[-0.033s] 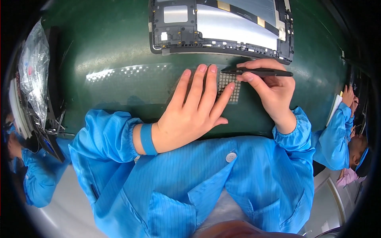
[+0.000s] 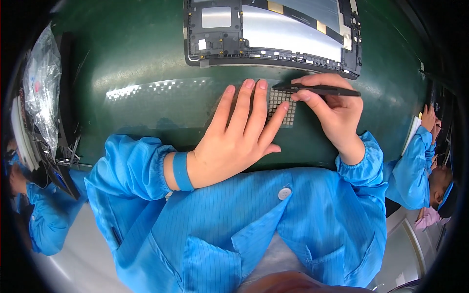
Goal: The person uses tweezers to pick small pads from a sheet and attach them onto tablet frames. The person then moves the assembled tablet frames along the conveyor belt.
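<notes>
Left hand: palm down (image 2: 234, 132), fingers spread apart and gripping nothing; it lies over a clear sheet (image 2: 190, 105), index fingertip over the little squares
Right hand: thumb and fingers (image 2: 337, 107) pinched together on a slim black tool (image 2: 337, 91), tweezers by the look of it; can't tell if its tips are closed
Grey squares: a small grid (image 2: 288, 115) at the sheet's right end, between the hands; the tool's point is at its upper left
Labels/writing: white and gold patches on the black device frame (image 2: 215, 49) just beyond the sheet; any print is too small to read
Around: green tabletop (image 2: 137, 58) underneath; clear plastic bag (image 2: 43, 83) far left; blue band (image 2: 182, 171) round the left wrist
</notes>
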`<action>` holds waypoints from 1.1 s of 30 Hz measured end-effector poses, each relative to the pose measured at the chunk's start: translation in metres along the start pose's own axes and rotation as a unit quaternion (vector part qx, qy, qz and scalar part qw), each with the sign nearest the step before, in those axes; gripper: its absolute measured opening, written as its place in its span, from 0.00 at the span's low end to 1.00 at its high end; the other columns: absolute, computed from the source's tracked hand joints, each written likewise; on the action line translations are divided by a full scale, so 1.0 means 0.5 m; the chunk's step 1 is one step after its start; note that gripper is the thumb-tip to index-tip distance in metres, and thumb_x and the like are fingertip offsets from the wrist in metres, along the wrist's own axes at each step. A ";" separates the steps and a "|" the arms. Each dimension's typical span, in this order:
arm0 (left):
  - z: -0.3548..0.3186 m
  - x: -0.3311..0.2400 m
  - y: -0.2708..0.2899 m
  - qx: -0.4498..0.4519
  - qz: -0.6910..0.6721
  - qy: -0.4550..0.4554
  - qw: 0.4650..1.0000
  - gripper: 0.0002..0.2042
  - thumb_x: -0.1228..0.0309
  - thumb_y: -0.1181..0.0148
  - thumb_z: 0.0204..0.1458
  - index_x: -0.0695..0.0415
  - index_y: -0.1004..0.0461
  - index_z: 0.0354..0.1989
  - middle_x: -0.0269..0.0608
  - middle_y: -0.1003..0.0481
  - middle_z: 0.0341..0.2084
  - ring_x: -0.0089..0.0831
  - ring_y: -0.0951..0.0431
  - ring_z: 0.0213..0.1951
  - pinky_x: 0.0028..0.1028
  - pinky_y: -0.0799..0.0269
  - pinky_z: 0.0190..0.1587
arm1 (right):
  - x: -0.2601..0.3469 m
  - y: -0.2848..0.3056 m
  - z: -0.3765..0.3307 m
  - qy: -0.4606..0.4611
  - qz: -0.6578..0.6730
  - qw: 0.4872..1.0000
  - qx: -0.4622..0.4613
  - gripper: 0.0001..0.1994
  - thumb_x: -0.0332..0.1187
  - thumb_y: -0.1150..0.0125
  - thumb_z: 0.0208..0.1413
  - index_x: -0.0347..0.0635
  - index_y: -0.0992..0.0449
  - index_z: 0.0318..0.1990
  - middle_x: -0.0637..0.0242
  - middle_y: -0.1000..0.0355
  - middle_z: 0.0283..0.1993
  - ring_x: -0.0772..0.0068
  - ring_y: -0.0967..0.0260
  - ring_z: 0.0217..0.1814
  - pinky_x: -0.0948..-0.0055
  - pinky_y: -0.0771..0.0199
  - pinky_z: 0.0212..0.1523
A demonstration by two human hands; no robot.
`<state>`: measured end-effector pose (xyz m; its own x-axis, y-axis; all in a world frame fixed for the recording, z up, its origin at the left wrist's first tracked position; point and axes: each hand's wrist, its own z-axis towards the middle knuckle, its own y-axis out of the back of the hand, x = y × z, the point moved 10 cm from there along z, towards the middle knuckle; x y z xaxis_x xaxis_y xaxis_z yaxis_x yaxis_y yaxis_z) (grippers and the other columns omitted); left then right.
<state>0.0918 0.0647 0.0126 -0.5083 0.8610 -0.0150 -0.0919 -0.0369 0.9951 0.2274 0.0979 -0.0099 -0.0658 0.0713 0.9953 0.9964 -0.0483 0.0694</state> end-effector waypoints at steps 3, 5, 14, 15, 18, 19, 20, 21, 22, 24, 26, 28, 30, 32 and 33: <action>-0.001 0.001 0.002 -0.003 -0.001 0.004 1.000 0.37 0.40 0.47 0.43 0.47 0.34 0.62 0.58 0.36 0.58 0.52 0.34 0.58 0.46 0.36 0.59 | 0.022 -0.009 -0.002 0.068 -0.116 0.990 0.035 0.09 0.20 0.36 0.51 0.29 0.25 0.41 0.57 0.24 0.40 0.71 0.23 0.39 0.77 0.22 0.40; -0.004 -0.003 0.008 -0.010 0.000 0.005 1.000 0.38 0.40 0.46 0.43 0.47 0.34 0.62 0.59 0.36 0.58 0.52 0.34 0.58 0.46 0.36 0.58 | 0.069 -0.024 -0.020 0.199 -0.177 0.963 0.043 0.08 0.20 0.36 0.51 0.29 0.24 0.39 0.56 0.24 0.40 0.70 0.24 0.38 0.76 0.22 0.40; -0.010 0.018 0.002 -0.013 -0.004 0.042 0.999 0.36 0.40 0.47 0.44 0.49 0.33 0.59 0.63 0.36 0.56 0.57 0.35 0.58 0.50 0.37 0.59 | 0.101 -0.023 0.066 0.175 -0.004 0.984 0.015 0.10 0.20 0.40 0.55 0.29 0.28 0.44 0.55 0.25 0.40 0.68 0.23 0.39 0.74 0.21 0.41; -0.010 0.016 0.002 -0.020 -0.003 0.039 0.999 0.36 0.40 0.47 0.44 0.49 0.32 0.59 0.64 0.36 0.56 0.57 0.34 0.57 0.50 0.38 0.59 | 0.094 -0.022 0.072 0.165 -0.018 0.986 0.008 0.10 0.20 0.41 0.55 0.29 0.28 0.44 0.56 0.25 0.39 0.68 0.23 0.38 0.74 0.21 0.41; -0.010 0.017 0.002 -0.030 -0.001 0.036 0.999 0.35 0.40 0.48 0.45 0.50 0.32 0.59 0.64 0.35 0.55 0.57 0.34 0.57 0.51 0.38 0.59 | 0.087 -0.020 0.074 0.172 -0.047 0.984 0.005 0.10 0.20 0.41 0.55 0.30 0.28 0.45 0.55 0.25 0.39 0.68 0.23 0.38 0.74 0.20 0.40; -0.011 0.016 0.003 -0.032 0.002 0.034 0.999 0.35 0.39 0.48 0.45 0.50 0.32 0.59 0.65 0.35 0.55 0.58 0.34 0.57 0.51 0.38 0.59 | 0.086 -0.022 0.075 0.170 -0.047 0.984 0.008 0.10 0.20 0.41 0.55 0.30 0.28 0.45 0.55 0.25 0.39 0.68 0.23 0.38 0.74 0.20 0.40; -0.012 0.016 0.003 -0.031 0.000 0.036 0.999 0.35 0.39 0.48 0.45 0.50 0.32 0.59 0.65 0.35 0.55 0.58 0.34 0.57 0.51 0.38 0.59 | 0.085 -0.022 0.076 0.170 -0.042 0.985 0.006 0.10 0.20 0.41 0.56 0.30 0.28 0.45 0.55 0.25 0.39 0.67 0.22 0.38 0.75 0.20 0.40; -0.011 0.017 0.004 -0.032 0.000 0.036 0.999 0.35 0.40 0.48 0.46 0.50 0.32 0.59 0.65 0.35 0.55 0.57 0.34 0.57 0.51 0.38 0.59 | 0.085 -0.022 0.077 0.171 -0.038 0.985 0.004 0.10 0.20 0.41 0.56 0.30 0.28 0.45 0.55 0.25 0.39 0.67 0.22 0.38 0.75 0.20 0.40; -0.011 0.017 0.004 -0.032 0.000 0.035 0.999 0.35 0.40 0.48 0.46 0.50 0.32 0.58 0.65 0.35 0.55 0.57 0.33 0.57 0.51 0.38 0.59 | 0.084 -0.022 0.078 0.169 -0.038 0.985 0.005 0.10 0.20 0.41 0.56 0.30 0.28 0.45 0.55 0.25 0.39 0.67 0.22 0.38 0.75 0.20 0.40; -0.011 0.017 0.003 -0.032 0.000 0.036 0.999 0.35 0.40 0.48 0.46 0.50 0.32 0.58 0.65 0.35 0.55 0.57 0.33 0.57 0.51 0.38 0.59 | 0.087 -0.023 0.078 0.177 -0.036 0.984 0.004 0.10 0.20 0.41 0.56 0.30 0.28 0.45 0.55 0.24 0.39 0.67 0.22 0.38 0.75 0.20 0.40; -0.010 0.017 0.002 -0.032 0.000 0.036 0.999 0.35 0.40 0.48 0.46 0.50 0.32 0.58 0.65 0.35 0.55 0.57 0.33 0.57 0.51 0.38 0.59 | 0.089 -0.024 0.079 0.176 -0.044 0.983 0.005 0.10 0.20 0.41 0.55 0.29 0.28 0.45 0.55 0.24 0.39 0.67 0.22 0.39 0.75 0.20 0.41; -0.009 0.017 0.003 -0.034 0.000 0.036 0.999 0.35 0.40 0.48 0.45 0.50 0.32 0.58 0.65 0.35 0.55 0.57 0.33 0.56 0.51 0.37 0.58 | 0.089 -0.024 0.077 0.176 -0.051 0.983 0.006 0.10 0.20 0.41 0.55 0.29 0.28 0.45 0.55 0.25 0.40 0.67 0.23 0.40 0.74 0.20 0.42; -0.009 0.017 0.003 -0.032 0.002 0.035 0.999 0.35 0.40 0.47 0.45 0.50 0.32 0.59 0.64 0.35 0.55 0.56 0.33 0.56 0.50 0.37 0.58 | 0.089 -0.032 0.073 0.175 -0.068 0.982 0.021 0.10 0.19 0.40 0.54 0.28 0.28 0.45 0.54 0.25 0.42 0.67 0.23 0.41 0.73 0.21 0.45; -0.010 0.016 0.003 -0.029 0.004 0.034 0.999 0.36 0.40 0.47 0.45 0.49 0.33 0.59 0.64 0.35 0.55 0.56 0.33 0.56 0.50 0.37 0.58 | 0.092 -0.030 0.065 0.200 -0.079 0.977 0.017 0.11 0.18 0.40 0.54 0.28 0.29 0.45 0.54 0.25 0.43 0.67 0.24 0.41 0.73 0.22 0.45; -0.010 0.018 0.004 -0.033 0.003 0.040 0.999 0.37 0.39 0.47 0.44 0.49 0.33 0.60 0.62 0.35 0.55 0.56 0.33 0.57 0.49 0.37 0.58 | 0.097 -0.028 0.059 0.223 -0.090 0.970 0.013 0.11 0.18 0.41 0.54 0.27 0.29 0.45 0.53 0.26 0.44 0.68 0.24 0.41 0.73 0.22 0.46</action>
<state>0.0830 0.0699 0.0141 -0.5762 0.8171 -0.0186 -0.1432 -0.0786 0.9866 0.2118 0.1313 0.0355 -0.2500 -0.3628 0.8977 0.9671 -0.0492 0.2495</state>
